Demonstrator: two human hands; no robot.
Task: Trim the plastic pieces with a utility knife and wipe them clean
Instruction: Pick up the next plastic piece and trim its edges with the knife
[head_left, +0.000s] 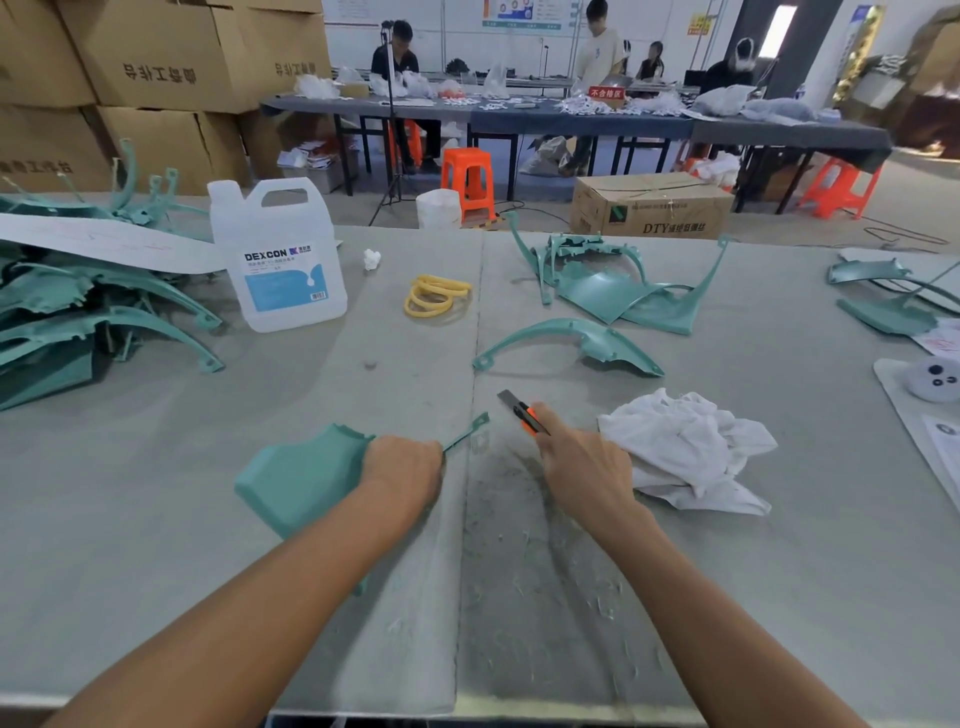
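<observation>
Low in the middle of the frame, our left grip (402, 475) is curled round a teal plastic piece (298, 480) that lies on the grey counter (156, 545) — its broad panel end spreads to the left of the grip, and a thin arm with a small tab pokes out to the right. Just right of that, our right grip (587, 473) is clamped on an orange-and-black utility knife (525, 418), blade out and pointing up and left, its tip near the tab but apart from it. A crumpled white cloth (685, 452) lies just beside the right grip, and pale shavings (519, 561) litter the counter between our forearms. Above centre rests another curved teal piece (566, 343), with a cluster of teal pieces (618, 288) behind it — and a large heap (78, 317) at the left edge. A white DEXCON jug (278, 254) and some yellow rings (436, 297) sit in the upper middle.
</observation>
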